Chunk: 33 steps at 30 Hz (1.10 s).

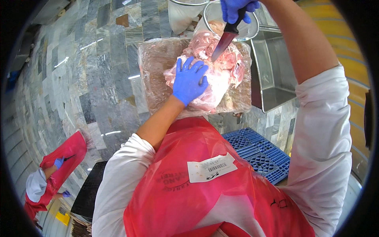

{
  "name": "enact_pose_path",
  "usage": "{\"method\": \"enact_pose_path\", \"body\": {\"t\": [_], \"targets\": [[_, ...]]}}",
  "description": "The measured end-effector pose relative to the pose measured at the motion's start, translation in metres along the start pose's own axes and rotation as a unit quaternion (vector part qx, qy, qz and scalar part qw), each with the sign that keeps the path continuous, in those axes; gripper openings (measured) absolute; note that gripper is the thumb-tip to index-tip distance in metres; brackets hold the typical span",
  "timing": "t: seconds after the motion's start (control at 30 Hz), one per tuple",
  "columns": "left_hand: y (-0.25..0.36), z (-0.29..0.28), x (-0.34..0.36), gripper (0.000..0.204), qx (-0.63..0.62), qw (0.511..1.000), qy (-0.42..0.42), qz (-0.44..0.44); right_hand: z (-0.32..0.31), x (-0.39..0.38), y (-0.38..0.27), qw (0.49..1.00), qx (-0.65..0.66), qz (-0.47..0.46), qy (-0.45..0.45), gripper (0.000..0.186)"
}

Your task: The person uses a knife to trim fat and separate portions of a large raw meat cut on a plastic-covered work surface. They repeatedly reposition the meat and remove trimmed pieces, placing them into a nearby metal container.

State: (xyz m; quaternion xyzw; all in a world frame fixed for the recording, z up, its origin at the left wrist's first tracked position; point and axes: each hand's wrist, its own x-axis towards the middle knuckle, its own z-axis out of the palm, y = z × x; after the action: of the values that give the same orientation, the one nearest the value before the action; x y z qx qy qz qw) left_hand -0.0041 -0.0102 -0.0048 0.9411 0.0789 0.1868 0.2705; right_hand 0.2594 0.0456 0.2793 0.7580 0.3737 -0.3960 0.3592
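A large piece of raw pink meat [213, 89] lies on a cutting surface [154, 65] covered in clear plastic film. My left hand [190, 81], in a blue glove, rests flat on the meat with its fingers spread. Above the far side, my gloved right hand [235, 10] is closed round the black handle of a knife [224, 44]. The blade slants down and to the left, its tip at the meat just beyond my left fingers. Whether the tip is in the meat or only touches it, I cannot tell.
Right of the cutting surface stands a deep steel tub [274, 67]. Metal hoops holding clear bags [183, 15] are at the far edge. A blue plastic pallet [258, 152] lies on the floor at near right. Another person in a red apron [65, 158] stands at left, holding a knife.
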Motion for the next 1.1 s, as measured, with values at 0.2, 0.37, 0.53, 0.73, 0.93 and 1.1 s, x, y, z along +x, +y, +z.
{"method": "enact_pose_path", "body": {"t": [0.2, 0.37, 0.53, 0.73, 0.93, 1.1], "targets": [[-0.027, -0.004, 0.000, 0.036, -0.008, 0.999, -0.011, 0.035, 0.059, -0.033, -0.017, 0.982, -0.078, -0.117, 0.129, 0.028], [-0.035, -0.006, 0.006, 0.034, -0.015, 0.997, -0.010, 0.071, 0.221, -0.096, 0.007, 0.943, 0.136, -0.061, 0.298, 0.028], [-0.035, -0.007, 0.011, 0.039, -0.020, 0.994, -0.044, 0.094, 0.341, -0.141, 0.013, 0.876, 0.304, 0.016, 0.375, 0.030], [-0.051, -0.005, 0.017, 0.046, -0.003, 0.999, 0.020, 0.025, 0.359, -0.145, -0.003, 0.901, 0.227, 0.058, 0.365, 0.038], [-0.054, -0.003, 0.033, 0.045, -0.017, 0.964, 0.028, -0.263, 0.358, -0.139, -0.001, 0.900, 0.268, 0.018, 0.344, 0.036], [-0.056, 0.000, 0.042, 0.046, -0.031, 0.970, 0.046, -0.237, 0.339, -0.111, 0.035, 0.909, 0.277, -0.047, 0.308, 0.036]]}}
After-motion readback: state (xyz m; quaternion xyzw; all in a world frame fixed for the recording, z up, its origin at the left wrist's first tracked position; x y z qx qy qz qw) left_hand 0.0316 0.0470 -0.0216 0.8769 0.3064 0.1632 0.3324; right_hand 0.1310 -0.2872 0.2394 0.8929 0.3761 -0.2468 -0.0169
